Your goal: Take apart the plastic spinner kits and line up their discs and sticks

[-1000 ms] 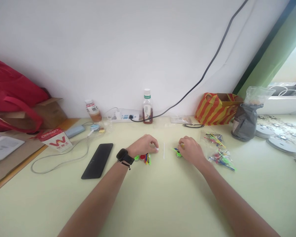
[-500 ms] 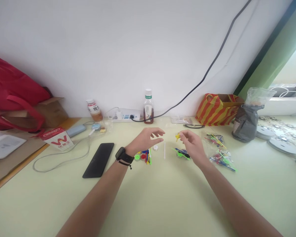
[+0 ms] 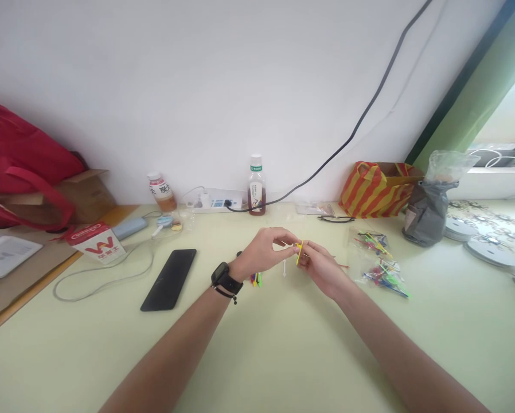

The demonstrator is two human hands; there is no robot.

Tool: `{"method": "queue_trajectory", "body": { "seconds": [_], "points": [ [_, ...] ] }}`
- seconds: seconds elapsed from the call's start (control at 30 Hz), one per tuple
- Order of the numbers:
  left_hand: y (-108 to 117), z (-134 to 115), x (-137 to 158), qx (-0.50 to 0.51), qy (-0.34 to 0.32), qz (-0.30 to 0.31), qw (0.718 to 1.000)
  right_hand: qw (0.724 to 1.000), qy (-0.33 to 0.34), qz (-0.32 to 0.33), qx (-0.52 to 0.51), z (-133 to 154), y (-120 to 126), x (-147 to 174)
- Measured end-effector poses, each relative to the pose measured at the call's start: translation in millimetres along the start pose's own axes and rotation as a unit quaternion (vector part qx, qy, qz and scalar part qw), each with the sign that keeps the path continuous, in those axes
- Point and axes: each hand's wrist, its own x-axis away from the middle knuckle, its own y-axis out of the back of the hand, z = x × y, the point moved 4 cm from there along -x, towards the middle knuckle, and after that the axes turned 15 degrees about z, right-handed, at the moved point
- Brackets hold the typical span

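Both hands are up over the middle of the table (image 3: pixel 257 350), meeting at one yellow part (image 3: pixel 300 251). The part sits between the two sets of fingertips, off the tabletop, just right of the white stick (image 3: pixel 284 269).

Right hand (image 3: pixel 323 268): comes in from the lower right, forearm (image 3: pixel 395 344) angled up and inward, back of hand turned out to the right. Thumb and index are clamped on the yellow part; the other fingers curl in behind.

Left hand (image 3: pixel 264 252): forearm (image 3: pixel 171 344) angled up from the lower left, wrist raised, back of hand up. Fingers arch over to the right and thumb reaches straight across below them, leaving a gap like a loop. Tips come together at the yellow part's left side. They look to be touching it, but the part is small and soft here, so can't tell if they actually grip.

Watch (image 3: pixel 226 277) and bracelet (image 3: pixel 224 293) on left wrist. Colored parts (image 3: pixel 256 280) lie under the left hand, mostly hidden by it. A red tip (image 3: pixel 343 266) pokes out past the right hand. Two bagged sets, upper bag (image 3: pixel 374 243) and lower bag (image 3: pixel 387 277), lie right of that hand. Phone (image 3: pixel 168 280) lies flat, left of the left forearm.
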Motion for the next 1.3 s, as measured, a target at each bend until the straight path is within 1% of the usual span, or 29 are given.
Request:
{"method": "queue_trajectory", "body": {
  "seconds": [0.17, 0.23, 0.37, 0.47, 0.57, 0.73, 0.8, 0.87, 0.93, 1.0, 1.03, 1.1, 1.17, 1.23, 1.3],
  "points": [
    [2, 5, 1, 0.020, -0.006, -0.002, 1.000, 0.999, 0.020, 0.028, 0.040, 7, -7, 2],
    [4, 7, 2, 0.018, 0.002, 0.003, 1.000, 0.997, 0.022, 0.036, 0.065, 10, -9, 3],
    [4, 13, 3, 0.026, 0.035, 0.034, 0.998, 0.993, 0.016, 0.061, 0.101, 8, -9, 2],
    [1, 17, 4, 0.052, 0.040, 0.070, 0.995, 0.987, 0.004, 0.071, 0.145, 3, -9, 1],
    [1, 20, 4, 0.067, 0.047, 0.082, 0.993, 0.982, -0.013, 0.080, 0.168, -1, -11, 2],
    [2, 19, 6, 0.085, 0.051, 0.102, 0.990, 0.978, 0.005, 0.113, 0.174, -1, -14, 2],
    [0, 18, 6, 0.091, 0.046, 0.113, 0.988, 0.976, -0.007, 0.109, 0.190, -5, -12, 1],
    [-2, 20, 6, 0.092, 0.046, 0.117, 0.988, 0.969, -0.018, 0.070, 0.238, -9, -5, -1],
    [-2, 24, 6, 0.077, 0.055, 0.105, 0.990, 0.948, -0.006, 0.006, 0.317, -11, 4, -2],
    [1, 28, 7, 0.030, 0.062, 0.073, 0.995, 0.910, 0.012, -0.042, 0.413, -12, 11, -3],
    [3, 29, 8, -0.001, 0.060, 0.055, 0.997, 0.887, 0.018, -0.056, 0.458, -13, 14, -3],
    [5, 32, 8, -0.058, 0.053, 0.031, 0.996, 0.844, 0.027, -0.062, 0.533, -14, 17, -4],
    [4, 36, 8, -0.108, 0.059, 0.028, 0.992, 0.811, 0.050, -0.070, 0.579, -11, 20, -4],
    [0, 43, 8, -0.154, 0.088, 0.031, 0.984, 0.795, 0.083, -0.081, 0.595, 0, 25, -3],
    [-4, 50, 7, -0.190, 0.121, 0.038, 0.974, 0.790, 0.103, -0.093, 0.597, 15, 34, -1]
  ]
}}
